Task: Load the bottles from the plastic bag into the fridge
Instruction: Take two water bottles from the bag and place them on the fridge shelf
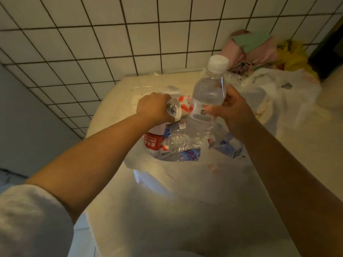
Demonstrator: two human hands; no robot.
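Right hand: my right hand (234, 108) has its fingers curled around one clear water bottle (206, 102), white cap up, tilted slightly, held above the bag's mouth.
Left hand: my left hand (155, 108) is clamped on a second bottle (181, 107), the one with red marks on its white label, gripping its end; that bottle lies roughly level.
Plastic bag: one white plastic bag (185, 182) lies open on the pale countertop (115, 108), directly under both hands.
Bottles in the bag: I count at least three more inside (178, 145), lying on their sides, touching each other; the exact number I cannot tell.
Fridge: I cannot see it.
Background: one further translucent bag (278, 93) to the right, and one heap of pink, green and yellow cloth (259, 47) against the tiled wall (111, 43).
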